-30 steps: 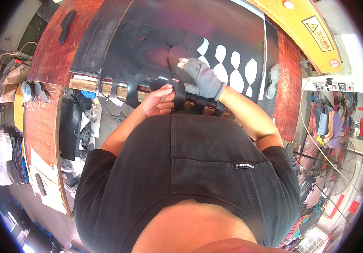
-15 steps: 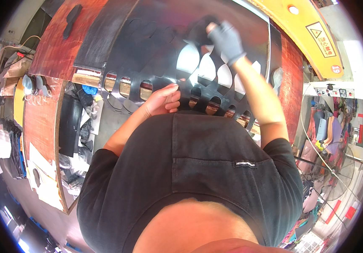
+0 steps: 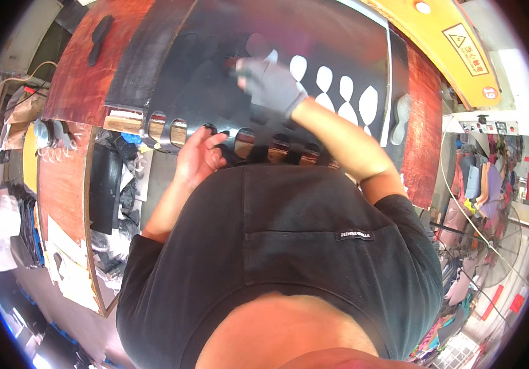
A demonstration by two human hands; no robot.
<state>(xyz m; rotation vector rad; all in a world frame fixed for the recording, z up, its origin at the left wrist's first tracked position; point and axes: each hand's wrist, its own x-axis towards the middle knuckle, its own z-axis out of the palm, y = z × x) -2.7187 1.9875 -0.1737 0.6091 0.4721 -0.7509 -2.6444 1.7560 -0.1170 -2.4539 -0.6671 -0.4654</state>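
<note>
A black sheet with rows of sole-shaped cut-outs lies across the table in front of me. My right hand, in a grey glove with bare fingertips, is over the middle of the sheet, reaching left. Blur hides its fingers and whatever may be between them. My bare left hand is at the sheet's near edge, palm up, its fingers half curled and apart. The fingertips are beside the cut-outs; I cannot tell if they touch the sheet. White shows through several cut-outs on the right.
A yellow machine beam spans the far right, above a control box. Reddish boards flank the sheet. Grey sole-shaped pieces lie at the right, and a dark one at the far left. A lower wooden side table stands left.
My right hand has moved left and nearer across the sheet, uncovering more white cut-outs on the right. My left hand has shifted left, its fingers more spread. The sheet's near edge looks shifted.
</note>
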